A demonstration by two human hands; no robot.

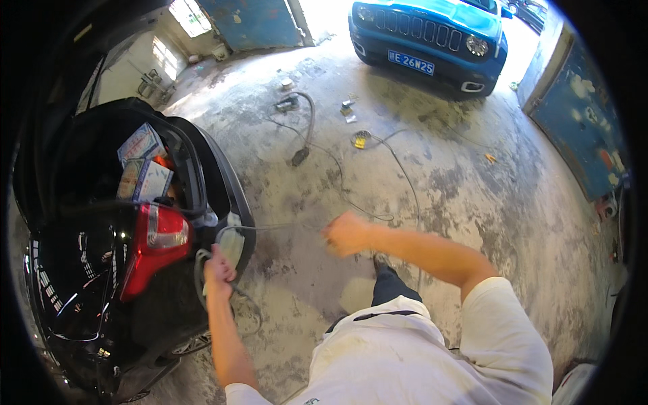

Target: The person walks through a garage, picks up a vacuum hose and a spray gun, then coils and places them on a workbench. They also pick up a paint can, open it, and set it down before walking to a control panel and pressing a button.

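Beside the rear corner of a black car point(94, 270), my left hand point(219, 271) is closed around loops of a thin grey cable point(200, 260). A stretch of this cable runs across to my right hand point(347, 233), which is closed on it in front of my body, slightly blurred. More of the cable hangs in a loose loop below my left hand. Close by are the red and clear tail light point(165, 233) and a pale, dull patch point(231, 246) on the bumper.
The car's rear is raised, with printed boxes point(145, 179) inside. Across the concrete floor lie a hose with a dark tool point(287, 104), cables, a yellow item point(360, 140) and an orange item point(490, 158). A blue car point(425, 40) stands ahead, near blue doors point(580, 115).
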